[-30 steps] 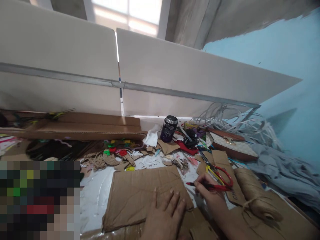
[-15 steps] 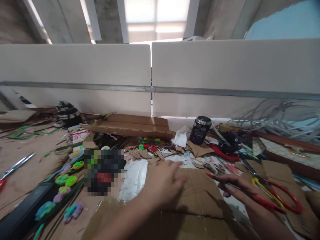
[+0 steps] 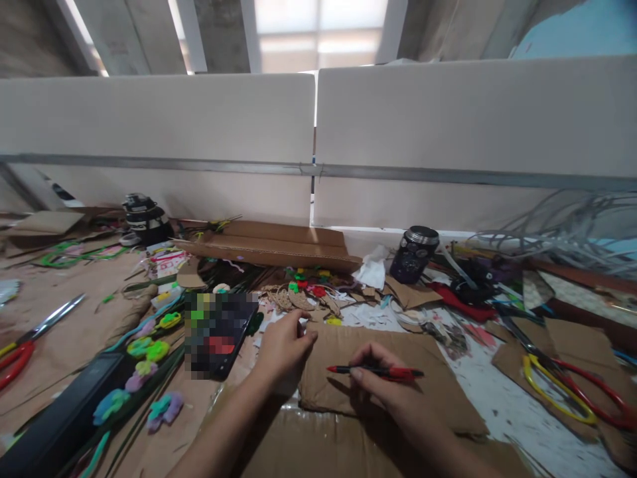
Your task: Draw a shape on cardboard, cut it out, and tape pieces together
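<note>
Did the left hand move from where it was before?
Yes. The left hand moved left: it lay flat straight below the dark can, and now holds the cardboard at its left edge, well left of the can.

The worktable (image 3: 74,338) is brown-papered at the left and white and flecked at the right. A flat cardboard sheet (image 3: 438,358) lies near the middle, with a folded cardboard box (image 3: 269,242) along the back. A dark can (image 3: 414,254) stands just beside crumpled tissue (image 3: 372,271). Red-handled scissors (image 3: 37,328) lie far left, red-and-yellow scissors (image 3: 542,362) far right, and foam flowers (image 3: 144,348) left of centre.
</note>
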`<state>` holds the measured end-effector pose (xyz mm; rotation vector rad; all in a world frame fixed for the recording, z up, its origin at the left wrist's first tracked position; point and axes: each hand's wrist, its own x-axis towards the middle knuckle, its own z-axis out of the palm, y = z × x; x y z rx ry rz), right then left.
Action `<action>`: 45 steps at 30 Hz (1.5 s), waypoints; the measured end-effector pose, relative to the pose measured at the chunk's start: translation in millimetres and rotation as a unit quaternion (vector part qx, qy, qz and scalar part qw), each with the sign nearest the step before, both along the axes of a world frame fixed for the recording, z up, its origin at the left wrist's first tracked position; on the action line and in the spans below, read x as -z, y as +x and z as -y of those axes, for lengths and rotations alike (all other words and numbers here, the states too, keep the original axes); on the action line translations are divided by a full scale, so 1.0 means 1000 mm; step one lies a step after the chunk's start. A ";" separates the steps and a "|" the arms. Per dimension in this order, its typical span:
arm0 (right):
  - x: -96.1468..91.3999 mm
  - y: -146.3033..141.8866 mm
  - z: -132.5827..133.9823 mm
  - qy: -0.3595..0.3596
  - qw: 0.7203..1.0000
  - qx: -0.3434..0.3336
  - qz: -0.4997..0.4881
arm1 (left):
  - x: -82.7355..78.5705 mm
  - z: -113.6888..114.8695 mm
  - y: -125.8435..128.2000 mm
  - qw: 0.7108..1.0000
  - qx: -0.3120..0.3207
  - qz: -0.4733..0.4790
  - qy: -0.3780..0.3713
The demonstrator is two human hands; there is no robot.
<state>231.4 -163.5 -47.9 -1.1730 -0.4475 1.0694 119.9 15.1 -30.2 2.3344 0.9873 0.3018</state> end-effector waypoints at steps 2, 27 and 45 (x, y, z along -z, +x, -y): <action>0.010 -0.003 -0.004 0.000 1.000 -0.021 0.010 | 0.001 -0.001 0.000 1.000 0.001 0.009 -0.002; 0.015 -0.007 -0.003 -0.040 0.996 -0.047 0.071 | 0.008 -0.002 0.003 0.999 -0.015 0.028 -0.032; 0.021 0.002 -0.002 -0.050 0.987 -0.016 0.155 | 0.020 -0.008 0.006 0.995 -0.027 0.061 -0.078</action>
